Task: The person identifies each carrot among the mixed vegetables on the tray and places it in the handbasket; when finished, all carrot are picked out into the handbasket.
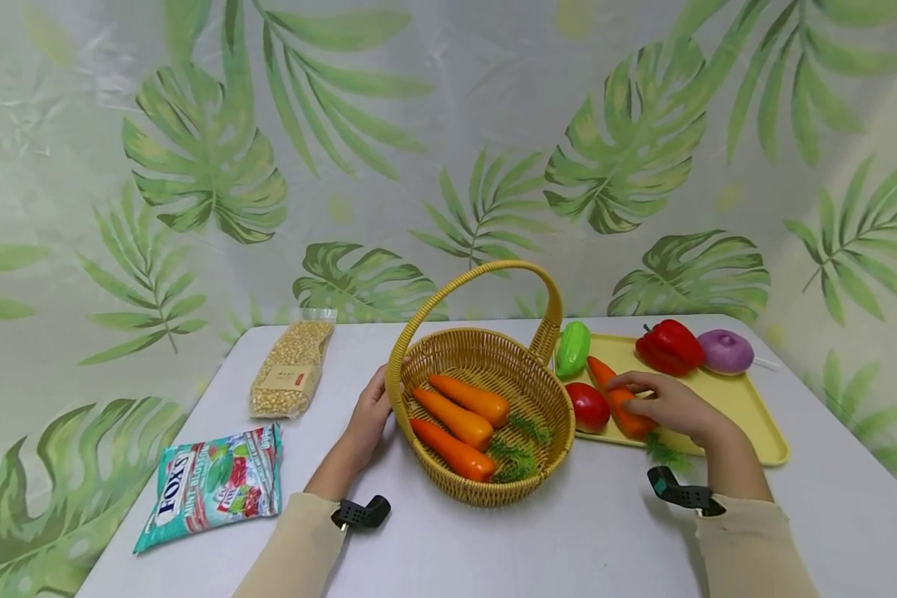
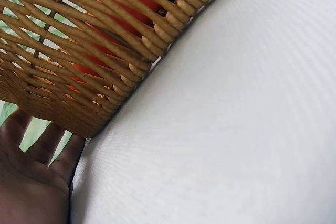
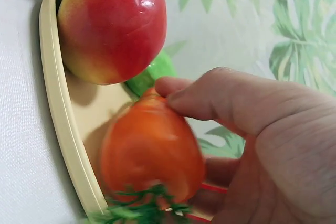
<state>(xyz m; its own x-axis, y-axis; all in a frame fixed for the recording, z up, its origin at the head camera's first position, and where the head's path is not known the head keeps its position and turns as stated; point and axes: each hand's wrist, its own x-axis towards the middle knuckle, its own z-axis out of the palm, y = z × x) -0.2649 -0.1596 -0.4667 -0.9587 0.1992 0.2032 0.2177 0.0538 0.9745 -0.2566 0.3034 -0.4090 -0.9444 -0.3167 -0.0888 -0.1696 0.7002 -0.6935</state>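
A yellow wicker basket (image 1: pixel 568 432) with a tall handle stands mid-table, tilted toward me; several orange carrots (image 1: pixel 452 419) with green tops lie in it. My left hand (image 1: pixel 366 419) rests against its left side. In the left wrist view the left hand's fingers (image 2: pixel 44 142) reach, fairly straight, to the woven wall, their tips hidden. My right hand (image 1: pixel 665 403) holds another carrot (image 3: pixel 152 150) at the left part of a pale yellow tray (image 1: pixel 762 444). Its thumb and forefinger lie at the upper end, other fingers at the far side. Beside that carrot is a red-and-yellow fruit (image 3: pixel 113 24).
On the tray are also a green cucumber-like vegetable (image 1: pixel 572 349), a red bell pepper (image 1: pixel 670 347) and a purple onion (image 1: pixel 725 352). At the left lie a clear bag of pale kernels (image 1: pixel 291 370) and a teal Fox's candy bag (image 1: pixel 213 482). A leaf-print cloth hangs behind.
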